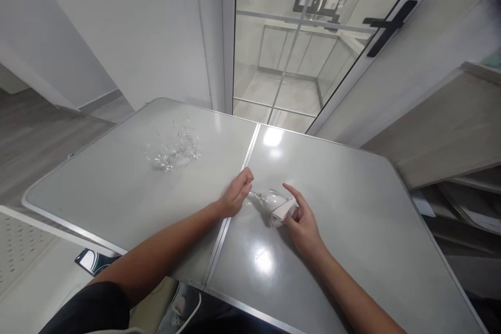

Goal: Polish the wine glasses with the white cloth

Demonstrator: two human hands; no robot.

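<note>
A clear stemmed glass (269, 200) lies tilted just above the grey folding table (352, 209), near its middle seam. My left hand (236, 194) is closed around the glass's stem end. My right hand (302, 221) pinches a small white cloth (282, 211) that is pushed into the bowl of the glass. Farther left on the table stands a clear glass bowl with a wavy rim (175, 147), out of reach of both hands.
A glass door (289, 36) with a black handle (387, 26) stands beyond the table's far edge. A phone (91, 260) lies below the table's near left edge. Shelving with papers (462, 193) is at the right.
</note>
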